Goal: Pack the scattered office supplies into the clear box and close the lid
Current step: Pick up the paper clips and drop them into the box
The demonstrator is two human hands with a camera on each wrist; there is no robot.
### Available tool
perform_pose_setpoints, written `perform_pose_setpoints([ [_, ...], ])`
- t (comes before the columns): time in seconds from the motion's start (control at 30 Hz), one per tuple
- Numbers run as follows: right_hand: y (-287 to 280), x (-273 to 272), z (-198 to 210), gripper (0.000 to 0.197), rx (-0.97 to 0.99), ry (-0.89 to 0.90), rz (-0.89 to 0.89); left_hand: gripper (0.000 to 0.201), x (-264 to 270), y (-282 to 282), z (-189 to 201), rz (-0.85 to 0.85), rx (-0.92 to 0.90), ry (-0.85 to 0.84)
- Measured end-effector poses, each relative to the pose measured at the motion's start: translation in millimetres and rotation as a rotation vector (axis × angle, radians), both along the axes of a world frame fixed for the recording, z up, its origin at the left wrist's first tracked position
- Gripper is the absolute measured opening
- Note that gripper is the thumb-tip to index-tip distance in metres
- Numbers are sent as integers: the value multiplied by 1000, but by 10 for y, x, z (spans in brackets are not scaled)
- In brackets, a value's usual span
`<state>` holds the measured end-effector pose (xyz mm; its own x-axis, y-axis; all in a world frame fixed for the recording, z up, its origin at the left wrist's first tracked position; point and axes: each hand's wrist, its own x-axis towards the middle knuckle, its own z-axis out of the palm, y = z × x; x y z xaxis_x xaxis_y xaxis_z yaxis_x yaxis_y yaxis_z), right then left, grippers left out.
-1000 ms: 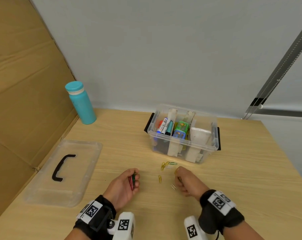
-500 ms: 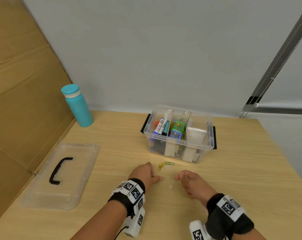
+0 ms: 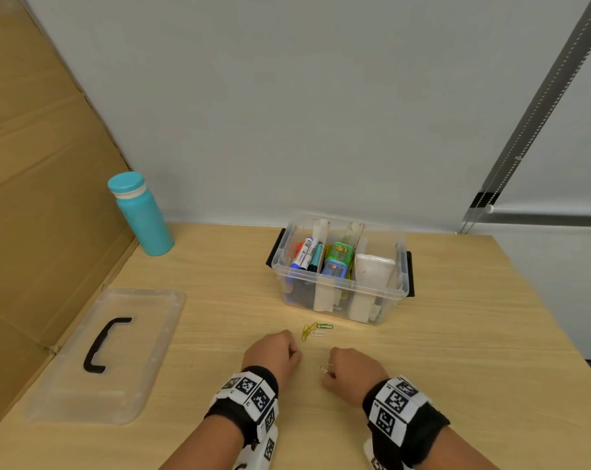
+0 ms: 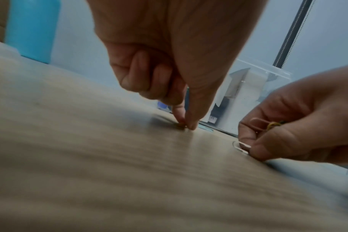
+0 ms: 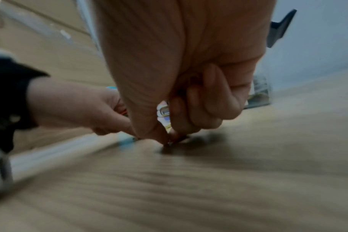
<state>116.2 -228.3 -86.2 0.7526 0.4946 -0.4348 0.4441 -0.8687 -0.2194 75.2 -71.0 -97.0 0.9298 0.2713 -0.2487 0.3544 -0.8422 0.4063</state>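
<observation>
Since a second ago the left hand (image 3: 273,354) has turned from palm-up, showing red and green clips, to knuckles-up, and has moved forward to where a lone yellow clip lay; the right hand (image 3: 350,372) has stayed nearly where it was.

Now the left hand's thumb and forefinger pinch down on a small yellow paper clip (image 4: 180,126) against the table (image 3: 456,334), with the other fingers curled into the palm. What else that palm holds cannot be seen.

Just to the right of it, apart from it, the right hand pinches a white paper clip (image 4: 241,146) at the table surface with thumb and forefinger; a pink clip (image 4: 256,124) and a yellow clip (image 4: 273,124) are tucked under its curled fingers.

Beyond the gap between the two hands lies a small heap of loose paper clips (image 3: 312,330), yellow, green and white, close to the left hand's knuckles. Further ahead of both hands stands the clear box (image 3: 341,293), open, with markers, a green and blue item and white rolls in its compartments.

Well off to the left of the left hand the lid (image 3: 145,351) lies flat with its black handle up. Far ahead on that side a teal bottle (image 3: 141,215) stands upright beside a cardboard panel (image 3: 43,198).
</observation>
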Motion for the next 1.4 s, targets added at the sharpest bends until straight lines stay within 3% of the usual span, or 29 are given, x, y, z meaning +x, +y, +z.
perform_pose_setpoints([
  [0.07, -3, -1, 0, 20, 25, 6, 30, 21, -3, 25, 2, -42, -9, -2],
  [0.13, -43, 23, 7, 20, 287, 137, -44, 19, -27, 74, -3, -67, -146, -52],
  [0.2, -122, 68, 29, 22, 747, 487, -285, 13, -79, 131, -2, -44, -396, -137],
  [0.27, -207, 94, 65, 14, 1218, 885, -542, 21, -137, 186, 16, 41, -640, -175],
  [0.33, -255, 105, 72, 17, 1370, 988, -621, 25, -180, 231, 4, 186, -886, -199],
  [0.4, -225, 157, 4, 23, 1272, 874, -647, 24, -215, 252, 9, 300, -1058, -216],
  [0.47, -146, 223, -33, 25, 1055, 608, -589, 22, -252, 249, 28, 354, -1170, -231],
  [0.53, -61, 276, -56, 23, 756, 199, -341, 20, -279, 245, 39, 407, -1277, -261],
  [0.6, 30, 297, -46, 17, 457, -102, -59, 23, -294, 260, 43, 479, -1375, -283],
  [0.73, 211, 363, -8, 27, 134, -204, 124, 26, -315, 307, 78, 581, -1507, -277],
  [0.83, 251, 403, -42, 28, 48, -218, 152, 23, -282, 329, 96, 653, -1606, -246],
  [0.93, 212, 378, -88, 33, 40, -166, 126, 23, -166, 326, 81, 629, -1427, -190],
  [1.1, 147, 280, -120, 37, -1, -115, 69, 32, 148, 199, 139, 204, -507, -241],
  [1.2, 80, 240, -143, 30, 48, -63, 66, 33, 345, 64, 202, 36, -167, -69],
  [1.27, -3, 259, -136, 13, 268, 84, -51, 40, 452, 27, 200, -24, -43, 58],
  [1.3, -57, 285, -121, 15, 429, 205, -172, 40, 489, 17, 178, -41, -4, 96],
  [1.4, -201, 326, -36, 22, 975, 740, -654, 30, 504, -5, 122, -49, 33, 120],
])
